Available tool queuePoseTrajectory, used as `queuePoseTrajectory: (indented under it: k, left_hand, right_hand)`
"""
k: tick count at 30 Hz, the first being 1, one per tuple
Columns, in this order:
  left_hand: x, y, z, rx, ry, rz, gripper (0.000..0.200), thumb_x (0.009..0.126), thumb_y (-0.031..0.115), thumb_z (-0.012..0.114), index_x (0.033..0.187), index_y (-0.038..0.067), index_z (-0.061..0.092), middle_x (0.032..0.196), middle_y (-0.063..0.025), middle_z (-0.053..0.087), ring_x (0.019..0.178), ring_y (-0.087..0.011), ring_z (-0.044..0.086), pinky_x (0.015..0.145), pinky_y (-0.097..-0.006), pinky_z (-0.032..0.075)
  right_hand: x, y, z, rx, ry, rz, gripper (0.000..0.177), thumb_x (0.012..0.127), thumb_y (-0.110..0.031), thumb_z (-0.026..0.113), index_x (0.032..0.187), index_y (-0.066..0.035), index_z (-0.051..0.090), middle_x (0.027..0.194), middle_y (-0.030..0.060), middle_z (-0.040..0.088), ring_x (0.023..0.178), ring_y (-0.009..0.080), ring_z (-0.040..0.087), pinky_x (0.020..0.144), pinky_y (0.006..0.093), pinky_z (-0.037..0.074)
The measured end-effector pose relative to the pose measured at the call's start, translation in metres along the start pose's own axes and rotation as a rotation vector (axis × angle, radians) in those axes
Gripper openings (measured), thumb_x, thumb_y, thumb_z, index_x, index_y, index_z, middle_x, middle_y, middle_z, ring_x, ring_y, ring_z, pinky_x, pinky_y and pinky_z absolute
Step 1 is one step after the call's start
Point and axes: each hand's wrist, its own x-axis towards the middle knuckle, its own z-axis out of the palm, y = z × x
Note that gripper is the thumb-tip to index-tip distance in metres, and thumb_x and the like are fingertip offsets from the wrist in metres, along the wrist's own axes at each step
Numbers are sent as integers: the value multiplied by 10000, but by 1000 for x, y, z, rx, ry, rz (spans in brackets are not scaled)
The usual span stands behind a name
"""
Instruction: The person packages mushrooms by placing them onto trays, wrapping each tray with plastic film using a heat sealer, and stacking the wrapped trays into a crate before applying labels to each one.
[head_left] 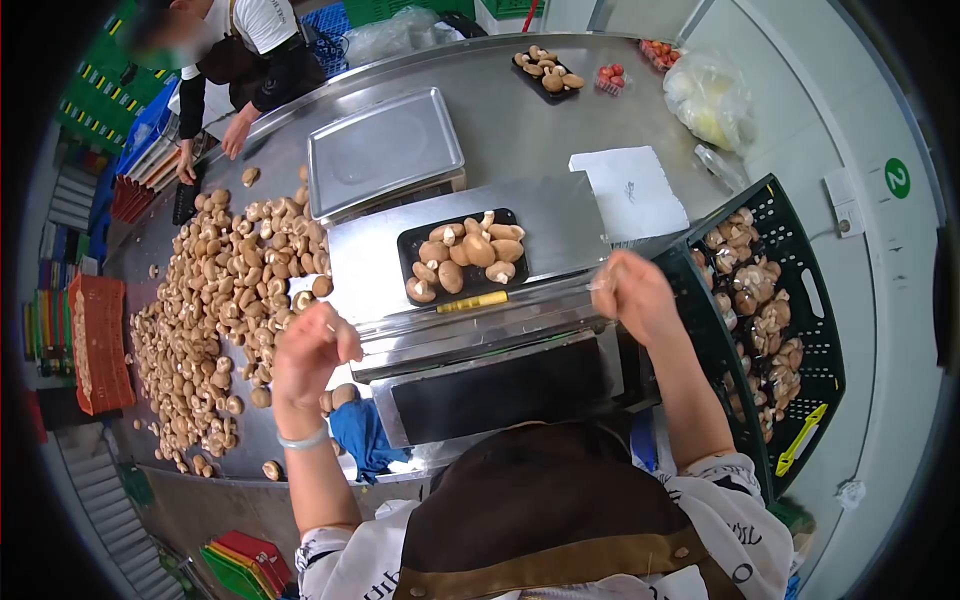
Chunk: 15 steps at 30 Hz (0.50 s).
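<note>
Here both hands are raised over a steel machine at the table's near edge. The left hand has its fingers curled in tight, thumb against forefinger; the right hand is bunched the same way. A pale sliver shows at the right knuckles, yet I cannot tell whether either hand pinches anything. Between and just beyond them, on the machine's flat top, sits a black tray of mushrooms, with neither hand touching it.

By my reading the tray is filled and the hands are drawing something thin — clear film, perhaps — up at its near side. A next move would call for both hands travelling level and together over the tray, low enough to clear the caps without knocking them.

Counted:
- Two black trays hold mushrooms, this one with ten or so and a far tray with fewer.
- One dark crate at the right is part-filled.
- One loose heap on the left is too many to count.
- One scale stands behind the machine.
- One white sheet lies beside it.
- One blue cloth hangs below.
- One co-worker stands at the far corner — both hands down at the table edge.
</note>
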Motion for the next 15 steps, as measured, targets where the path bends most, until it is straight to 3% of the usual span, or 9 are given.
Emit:
queuePoseTrajectory:
  k: [1,3,5,6,8,10,12,13,15]
  left_hand:
    - [11,8,1,-94,12,110,194,945,221,536,826,73,492,841,-128,611,855,-235,587,806,-348,484]
    - [49,14,12,-137,113,299,185,966,226,511,868,70,495,1074,-210,618,1077,-293,574,948,-382,448]
    - [99,4,7,10,199,417,182,982,216,485,885,62,497,1261,-232,549,1235,-303,496,1062,-392,369]
    - [124,-20,-14,106,198,454,181,986,204,477,884,55,497,1329,-219,510,1287,-291,455,1103,-388,325]
    - [155,-57,-30,526,405,379,187,981,187,485,892,23,482,1214,-209,589,1183,-311,539,999,-365,410]
    - [159,-79,-31,1042,376,121,165,973,156,486,914,3,464,1045,-229,616,1044,-358,583,859,-391,452]
    - [160,-98,-36,1163,336,285,157,978,156,498,945,15,438,935,-177,603,892,-231,599,812,-342,454]
    - [157,-101,-36,1074,339,103,115,957,109,528,971,24,453,852,-109,569,822,-172,559,789,-313,456]
    - [152,-100,-35,952,314,159,99,943,80,544,989,33,469,849,-59,557,811,-135,542,765,-283,451]
  right_hand:
    - [13,-9,10,161,-62,-106,162,972,-168,482,876,-39,500,756,70,568,726,135,513,679,281,415]
    - [54,-11,33,158,229,-292,158,990,-170,449,930,-31,491,891,144,620,865,216,562,796,326,438]
    - [105,10,25,-132,222,-388,170,1003,-166,410,954,-25,490,1004,120,642,977,240,580,889,345,427]
    - [125,23,17,-408,254,-358,182,1000,-179,411,966,-17,488,988,128,649,966,270,595,865,369,439]
    - [163,66,-12,-852,281,-269,193,983,-192,432,988,-6,485,954,162,652,938,334,609,815,415,456]
    - [176,92,-24,-1079,224,-165,193,961,-191,460,1002,-5,487,924,213,634,906,389,599,775,446,460]
    - [176,99,-21,-1197,113,-87,193,944,-188,476,1009,-7,493,898,260,610,876,433,581,746,465,460]
    - [176,96,-20,-1245,60,43,199,931,-186,493,1013,-6,515,901,239,626,871,409,596,759,447,463]
    - [172,95,-19,-1162,34,119,241,924,-217,518,1038,-5,531,899,221,632,867,394,597,761,429,468]
